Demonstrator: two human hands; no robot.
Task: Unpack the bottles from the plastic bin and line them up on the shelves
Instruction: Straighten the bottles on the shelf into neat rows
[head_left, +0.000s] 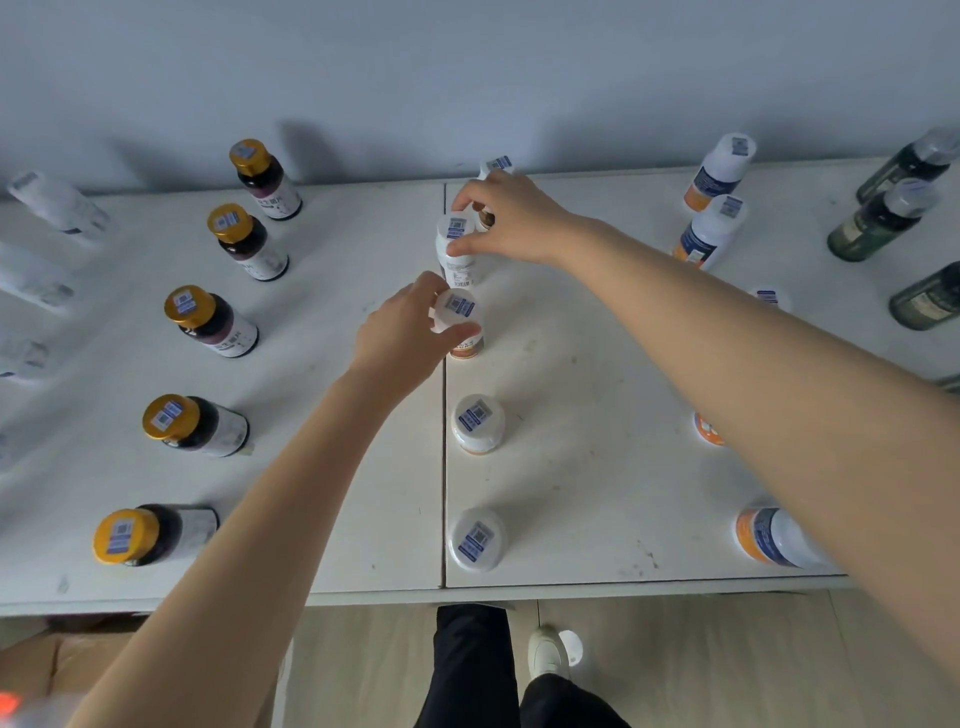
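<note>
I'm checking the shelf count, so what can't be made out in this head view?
Head view, rearmost bottle: mostly hidden behind the right hand.
Head view, orange-labelled bottle: mostly covered by the right forearm.
Head view, white bottles at the left edge: blurred, partly cut off.
Label print: too small to read.
Plastic bin: not seen in frame.

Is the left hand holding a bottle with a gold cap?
No, the left hand pinches a white-capped bottle, while the gold-capped bottles stand apart in a row.
</note>
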